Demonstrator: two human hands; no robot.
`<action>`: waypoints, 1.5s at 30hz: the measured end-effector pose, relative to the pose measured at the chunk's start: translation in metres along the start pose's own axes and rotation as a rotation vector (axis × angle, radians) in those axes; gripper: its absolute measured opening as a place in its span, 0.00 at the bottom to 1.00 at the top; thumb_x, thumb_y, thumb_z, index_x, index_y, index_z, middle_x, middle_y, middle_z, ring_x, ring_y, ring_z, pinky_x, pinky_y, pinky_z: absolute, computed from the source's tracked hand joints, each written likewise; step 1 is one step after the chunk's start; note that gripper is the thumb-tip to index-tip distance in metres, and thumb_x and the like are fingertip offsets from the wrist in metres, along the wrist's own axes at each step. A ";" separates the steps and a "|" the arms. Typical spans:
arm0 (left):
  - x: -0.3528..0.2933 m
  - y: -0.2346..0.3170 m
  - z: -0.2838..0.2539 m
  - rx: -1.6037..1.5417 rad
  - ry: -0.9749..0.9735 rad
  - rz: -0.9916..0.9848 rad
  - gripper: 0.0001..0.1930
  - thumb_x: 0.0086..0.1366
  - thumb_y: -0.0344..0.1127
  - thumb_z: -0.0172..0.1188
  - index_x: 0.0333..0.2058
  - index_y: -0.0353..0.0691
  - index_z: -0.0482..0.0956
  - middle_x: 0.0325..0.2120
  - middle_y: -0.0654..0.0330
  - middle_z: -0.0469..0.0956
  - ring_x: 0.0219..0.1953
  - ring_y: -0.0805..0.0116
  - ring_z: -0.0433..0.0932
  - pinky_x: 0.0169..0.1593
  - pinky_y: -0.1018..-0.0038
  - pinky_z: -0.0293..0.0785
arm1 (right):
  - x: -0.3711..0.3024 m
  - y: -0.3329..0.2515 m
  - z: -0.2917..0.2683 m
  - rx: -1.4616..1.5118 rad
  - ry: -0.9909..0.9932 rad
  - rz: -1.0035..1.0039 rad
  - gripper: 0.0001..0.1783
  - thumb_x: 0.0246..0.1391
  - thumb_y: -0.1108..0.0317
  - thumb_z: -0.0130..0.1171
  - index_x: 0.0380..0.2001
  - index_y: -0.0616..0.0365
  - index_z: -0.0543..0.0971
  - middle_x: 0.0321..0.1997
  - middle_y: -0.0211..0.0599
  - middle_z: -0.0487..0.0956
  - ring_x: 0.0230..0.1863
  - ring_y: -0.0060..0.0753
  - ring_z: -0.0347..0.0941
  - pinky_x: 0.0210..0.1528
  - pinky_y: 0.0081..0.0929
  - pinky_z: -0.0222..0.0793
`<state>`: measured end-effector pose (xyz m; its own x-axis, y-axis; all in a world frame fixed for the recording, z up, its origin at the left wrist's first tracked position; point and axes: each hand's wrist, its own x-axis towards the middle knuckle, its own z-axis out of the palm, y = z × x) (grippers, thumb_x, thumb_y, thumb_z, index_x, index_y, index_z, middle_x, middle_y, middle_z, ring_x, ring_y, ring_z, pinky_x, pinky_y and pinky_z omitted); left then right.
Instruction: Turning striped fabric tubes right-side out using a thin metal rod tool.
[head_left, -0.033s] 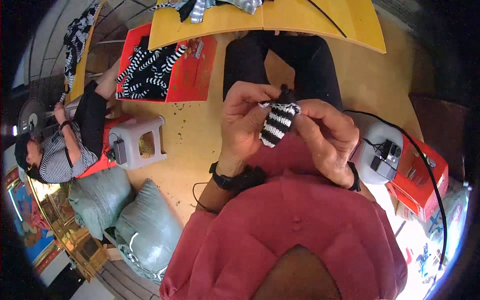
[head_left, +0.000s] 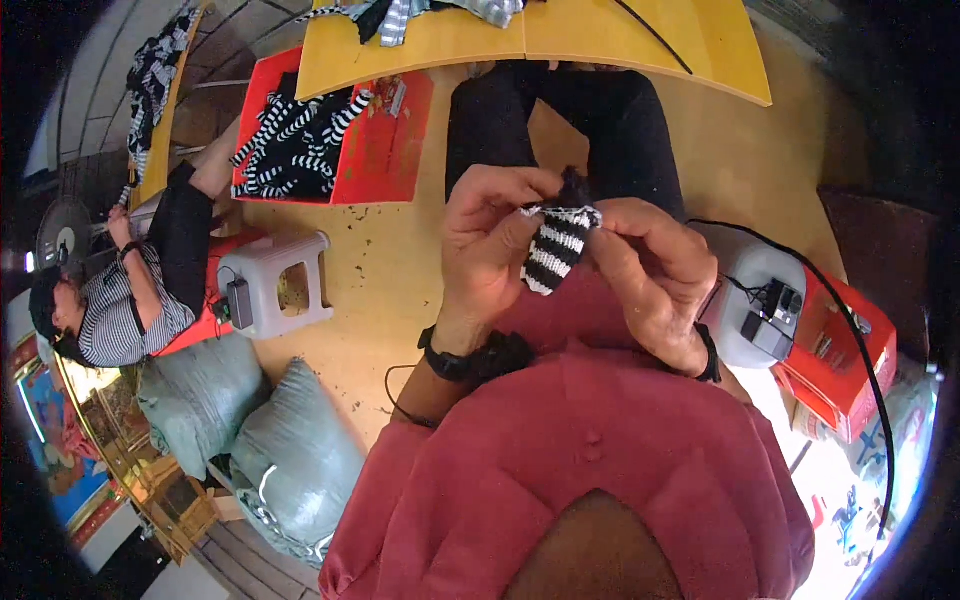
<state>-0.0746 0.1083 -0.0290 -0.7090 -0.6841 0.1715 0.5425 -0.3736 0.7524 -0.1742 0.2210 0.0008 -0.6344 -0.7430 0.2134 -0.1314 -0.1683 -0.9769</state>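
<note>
Above my lap I hold a small knitted piece (head_left: 556,256) with black and white stripes. Its closed, rounded end hangs down toward me, and a dark knitted part sticks up past its upper edge. My left hand (head_left: 488,235) pinches that edge on the left between thumb and fingers. On the opposite side my right hand (head_left: 655,270) grips the same edge with thumb and forefinger. Fingers partly cover the upper rim, so how the dark part joins the striped part cannot be made out.
A yellow table (head_left: 440,45) with striped knit pieces stands ahead. Left of my legs is a red box (head_left: 385,150) of striped knits. A person (head_left: 130,300) sits far left beyond a grey stool (head_left: 275,290). Stuffed sacks (head_left: 300,450) lie lower left; a red box (head_left: 850,360) is right.
</note>
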 end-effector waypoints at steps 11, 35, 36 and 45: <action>-0.005 0.009 0.007 -0.150 0.018 -0.198 0.10 0.60 0.26 0.53 0.39 0.38 0.64 0.38 0.53 0.74 0.38 0.69 0.74 0.40 0.76 0.73 | 0.004 0.011 -0.001 -0.298 0.080 -0.265 0.06 0.36 0.80 0.55 0.24 0.64 0.73 0.21 0.39 0.73 0.18 0.32 0.70 0.20 0.22 0.64; -0.007 0.015 -0.005 -0.128 0.019 -0.267 0.09 0.59 0.28 0.56 0.37 0.38 0.68 0.32 0.61 0.74 0.34 0.76 0.73 0.40 0.80 0.70 | 0.011 -0.007 -0.002 -0.174 -0.125 -0.281 0.09 0.40 0.80 0.59 0.30 0.67 0.75 0.29 0.45 0.75 0.29 0.35 0.73 0.30 0.24 0.68; -0.006 0.016 -0.004 -0.090 0.037 -0.269 0.09 0.58 0.28 0.56 0.37 0.38 0.68 0.32 0.61 0.74 0.34 0.76 0.73 0.40 0.80 0.70 | 0.011 -0.005 -0.005 -0.161 -0.161 -0.295 0.08 0.40 0.81 0.59 0.29 0.67 0.75 0.29 0.45 0.75 0.29 0.36 0.73 0.30 0.24 0.68; -0.005 0.012 0.009 -0.092 0.103 -0.270 0.07 0.58 0.27 0.56 0.35 0.36 0.69 0.36 0.57 0.73 0.34 0.75 0.74 0.37 0.80 0.72 | 0.008 -0.002 -0.003 -0.209 -0.049 -0.305 0.10 0.40 0.84 0.56 0.30 0.65 0.71 0.27 0.44 0.74 0.27 0.38 0.74 0.28 0.25 0.69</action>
<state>-0.0685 0.1128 -0.0155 -0.7862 -0.6106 -0.0955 0.3830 -0.6026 0.7001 -0.1814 0.2172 0.0044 -0.5054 -0.7103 0.4900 -0.4647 -0.2544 -0.8481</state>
